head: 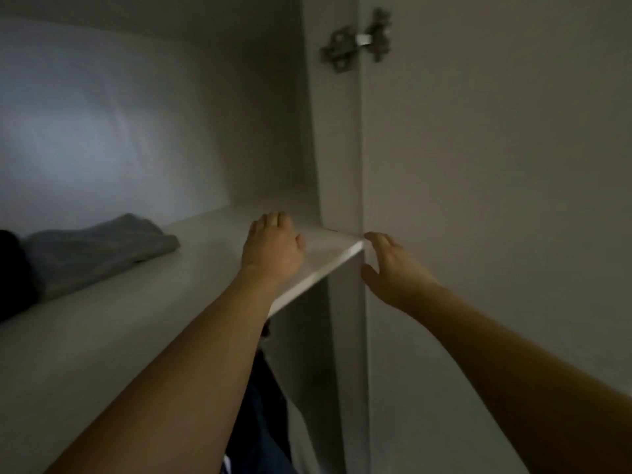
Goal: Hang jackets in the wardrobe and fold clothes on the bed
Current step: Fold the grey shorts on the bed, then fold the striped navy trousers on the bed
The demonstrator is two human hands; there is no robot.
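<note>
Hands right of grey garment

White wardrobe shelf, seen from just above its level in dim light. It runs from the near left out to the far right, where it meets the side panel. Front edge pale, catching light at the right end.

On it, far left: a grey folded garment, rumpled, lying flat on the board. Touching its left side, a dark item, mostly cut off by the frame; cannot tell what it is.

Right end: the left hand rests palm down on the shelf top, fingers pointing to the back corner, well apart from the grey garment.
</note>
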